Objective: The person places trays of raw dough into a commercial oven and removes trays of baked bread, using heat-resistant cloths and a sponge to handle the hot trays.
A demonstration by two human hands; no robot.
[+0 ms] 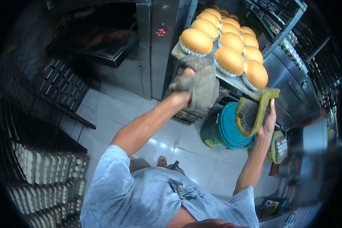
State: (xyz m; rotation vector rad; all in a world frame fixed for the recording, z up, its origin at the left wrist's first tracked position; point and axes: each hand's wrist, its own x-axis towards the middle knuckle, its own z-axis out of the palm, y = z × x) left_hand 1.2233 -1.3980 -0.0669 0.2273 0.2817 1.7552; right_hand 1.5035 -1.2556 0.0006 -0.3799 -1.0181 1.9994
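Observation:
A metal baking tray [230, 79] is at the upper middle, its near edge towards me. It bears several golden-brown cakes [230, 59] in ruffled liners. My left hand [186, 81], slightly blurred, holds a worn grey cloth pad [205, 88] at the tray's near left corner; most of its fingers are hidden by the cloth. At the near right corner, my right hand [268, 121] holds a dark pad with a green edge [252, 114], whose upper end meets the tray. The right fingers are partly behind this pad.
A steel oven [162, 57] with a red knob and a dark opening is at the upper left. Below the tray are a teal lidded bucket [235, 125] and stacked trays [188, 116]. Racks hold egg-shaped white items [40, 165] at lower left. A metal rack post [285, 28] rises beside the cakes.

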